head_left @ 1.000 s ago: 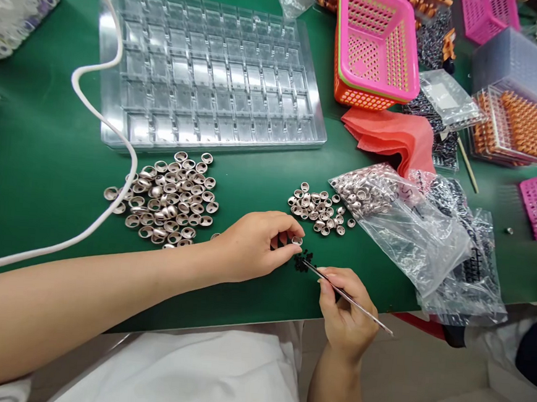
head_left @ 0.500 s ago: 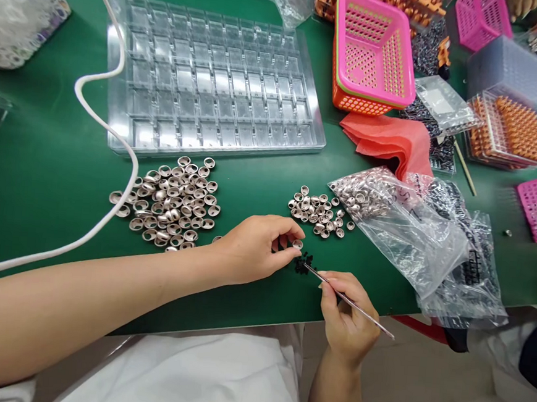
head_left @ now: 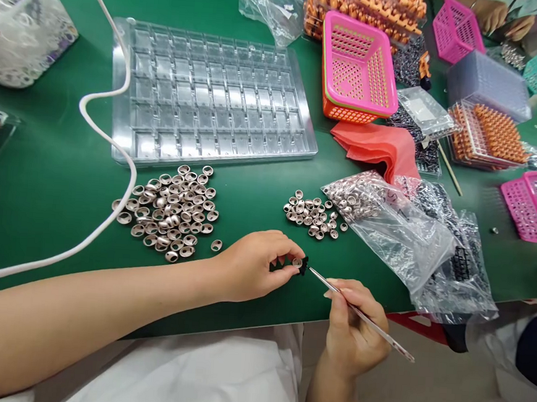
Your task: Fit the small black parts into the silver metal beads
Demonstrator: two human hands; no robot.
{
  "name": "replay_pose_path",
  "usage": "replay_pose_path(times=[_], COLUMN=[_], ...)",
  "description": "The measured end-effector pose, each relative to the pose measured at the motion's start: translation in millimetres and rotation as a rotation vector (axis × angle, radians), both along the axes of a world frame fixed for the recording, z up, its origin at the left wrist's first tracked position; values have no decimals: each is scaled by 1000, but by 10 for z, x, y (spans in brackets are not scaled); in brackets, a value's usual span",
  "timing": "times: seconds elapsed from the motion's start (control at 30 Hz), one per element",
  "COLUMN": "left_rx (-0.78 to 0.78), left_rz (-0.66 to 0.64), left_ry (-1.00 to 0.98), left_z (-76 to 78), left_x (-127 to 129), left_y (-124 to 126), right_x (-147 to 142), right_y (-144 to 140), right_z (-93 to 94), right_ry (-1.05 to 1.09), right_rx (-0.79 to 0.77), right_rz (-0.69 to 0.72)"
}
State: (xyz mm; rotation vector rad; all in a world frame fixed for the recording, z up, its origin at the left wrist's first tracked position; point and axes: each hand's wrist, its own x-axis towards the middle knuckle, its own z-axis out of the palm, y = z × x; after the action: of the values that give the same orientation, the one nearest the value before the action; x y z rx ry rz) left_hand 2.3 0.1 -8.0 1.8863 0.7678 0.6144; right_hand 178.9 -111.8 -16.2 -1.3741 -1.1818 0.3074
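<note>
Between the thumb and fingers of my left hand (head_left: 263, 265) is a small silver metal ring (head_left: 297, 262). My right hand (head_left: 358, 323) grips slim metal tweezers (head_left: 370, 323), held like a pen. Their tip points at the ring, beside a little cluster of tiny black pieces (head_left: 304, 266) partly covered by my left fingertips. Whether the tip pinches a piece is too small to tell. Above my hands lies a small heap of silver rings (head_left: 314, 214). A larger heap of wider rings (head_left: 175, 209) is to the left, with one ring (head_left: 216, 245) apart near my left wrist.
A clear compartment tray (head_left: 216, 98) lies behind the larger heap, and a white cable (head_left: 97, 127) crosses its left edge. Stacked baskets (head_left: 389, 90), red cloth (head_left: 375, 141) and plastic bags (head_left: 396, 236) occupy the right. A co-worker's hands (head_left: 492, 17) show at the far right.
The tweezers and my right hand have drawn slightly right and down, their tip leaving the middle of the black pieces. My left hand still pinches the ring. The view has shifted a little.
</note>
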Motion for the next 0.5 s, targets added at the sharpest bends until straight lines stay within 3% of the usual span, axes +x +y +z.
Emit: replay_pose_path(times=[0.3, 0.5], left_rx=[66, 91], left_rz=[-50, -57], left_ry=[-62, -76], left_z=[-21, -31], left_x=[-9, -4], left_y=[-43, -47], right_x=[26, 35], right_y=[-36, -51], right_z=[70, 82], right_ry=[-188, -233], right_rx=[-38, -21], right_rz=[184, 232])
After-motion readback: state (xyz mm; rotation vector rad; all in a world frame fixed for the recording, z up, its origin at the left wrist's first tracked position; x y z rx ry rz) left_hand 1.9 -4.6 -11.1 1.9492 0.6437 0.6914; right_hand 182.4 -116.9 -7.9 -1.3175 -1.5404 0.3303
